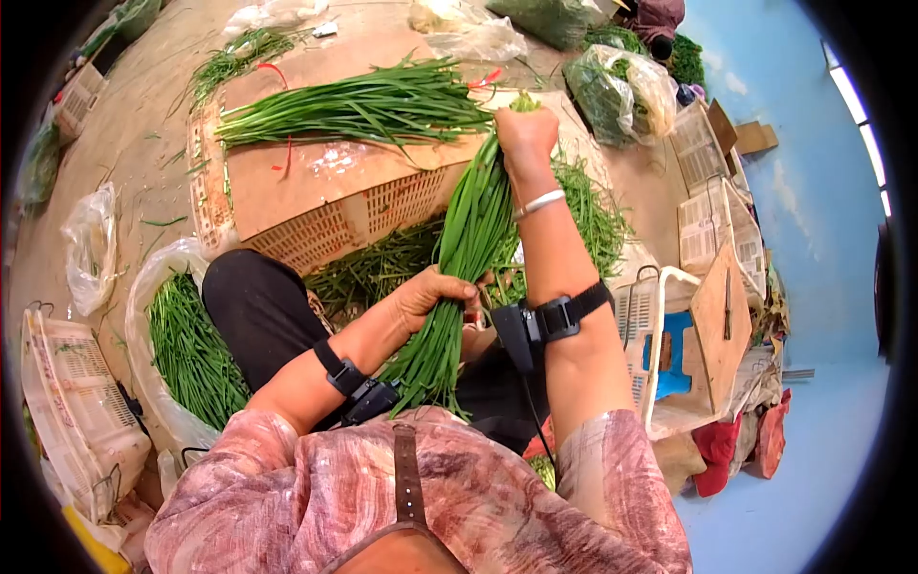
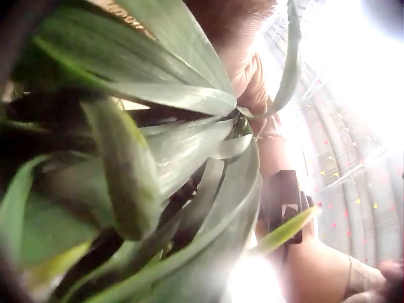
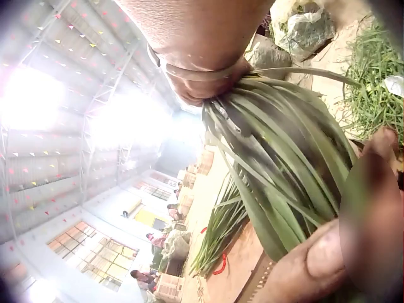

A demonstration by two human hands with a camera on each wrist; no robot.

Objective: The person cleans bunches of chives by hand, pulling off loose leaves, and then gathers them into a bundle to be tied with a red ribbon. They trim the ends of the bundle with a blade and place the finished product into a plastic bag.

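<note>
A long bunch of green Chinese chives [image 1: 470, 225] slants across the lap in the head view. My right hand [image 1: 528, 134] grips its pale stem end, raised at the far edge of the board. Lower down, my left hand [image 1: 430, 295] holds the leafy part, thumb across the front, the leaf tips hanging toward the lap. In the right wrist view the leaves [image 3: 284, 139] fan out between both hands. Close-up leaves [image 2: 183, 151] fill much of the left wrist view. Another bunch of chives [image 1: 354, 105] lies on the wooden board [image 1: 316, 191], with red ties beside it.
The board rests on a plastic crate [image 1: 316, 234]. Loose greens [image 1: 583, 210] are heaped right of it. A bag of chives [image 1: 196, 349] stands left of the knee, and an upturned-looking white crate [image 1: 669, 287] is at the right. Plastic bags [image 1: 622, 91] sit farther back.
</note>
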